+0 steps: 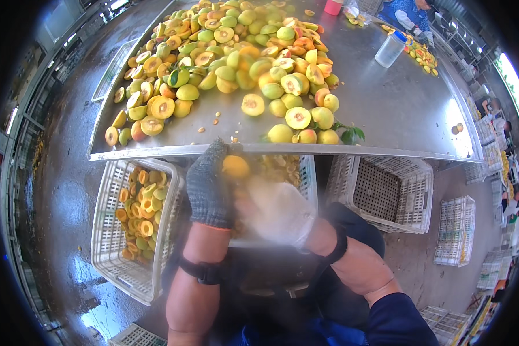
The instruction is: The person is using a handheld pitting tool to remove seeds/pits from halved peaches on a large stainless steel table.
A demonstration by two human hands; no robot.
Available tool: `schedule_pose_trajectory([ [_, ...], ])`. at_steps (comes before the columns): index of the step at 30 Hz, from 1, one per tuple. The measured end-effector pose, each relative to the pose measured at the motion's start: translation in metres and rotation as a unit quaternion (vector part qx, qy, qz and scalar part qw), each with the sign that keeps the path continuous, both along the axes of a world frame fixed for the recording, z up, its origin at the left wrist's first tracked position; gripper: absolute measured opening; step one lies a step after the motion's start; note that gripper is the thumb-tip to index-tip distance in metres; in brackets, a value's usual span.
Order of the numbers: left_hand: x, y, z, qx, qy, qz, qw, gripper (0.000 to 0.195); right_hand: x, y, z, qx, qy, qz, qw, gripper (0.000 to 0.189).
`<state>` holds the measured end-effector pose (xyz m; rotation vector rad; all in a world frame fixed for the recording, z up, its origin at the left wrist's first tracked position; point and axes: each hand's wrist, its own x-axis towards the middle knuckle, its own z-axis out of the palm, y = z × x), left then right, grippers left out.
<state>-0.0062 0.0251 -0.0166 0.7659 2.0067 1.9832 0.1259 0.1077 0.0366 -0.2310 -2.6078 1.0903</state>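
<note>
My left hand (209, 186), in a grey knitted glove, is at the near rim of a metal table (372, 112). A yellow-orange fruit half (235, 167) shows just right of its fingers; whether it is gripped cannot be told. My right hand (281, 212), in a whitish glove, is blurred close by on the right, its fingers hidden in the blur. Below both hands stands a plastic crate (308, 173) with small pieces in it. A large heap of halved, peach-like fruit (225, 56), green, yellow and orange, with pits in some halves, covers the table's left and middle.
A white crate (108, 242) of pitted halves (145, 212) stands at left, an empty crate (424, 194) at right. On the table are a blue-lidded jar (390, 49) and a red container (333, 6). A person in blue (404, 19) works at the far side.
</note>
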Motion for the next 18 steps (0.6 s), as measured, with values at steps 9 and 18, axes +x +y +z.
schedule_pose_trajectory([
  [9, 0.003, 0.006, 0.005, 0.161, -0.327, 0.058, 0.930, 0.036, 0.000, -0.011, -0.019, 0.058, 0.083, -0.031, 0.994, 0.027],
  [18, -0.003, -0.011, 0.033, 0.341, -0.459, -0.049, 0.819, 0.051, 0.013, 0.004, -0.020, -0.703, -0.068, 0.072, 0.704, 0.044],
])
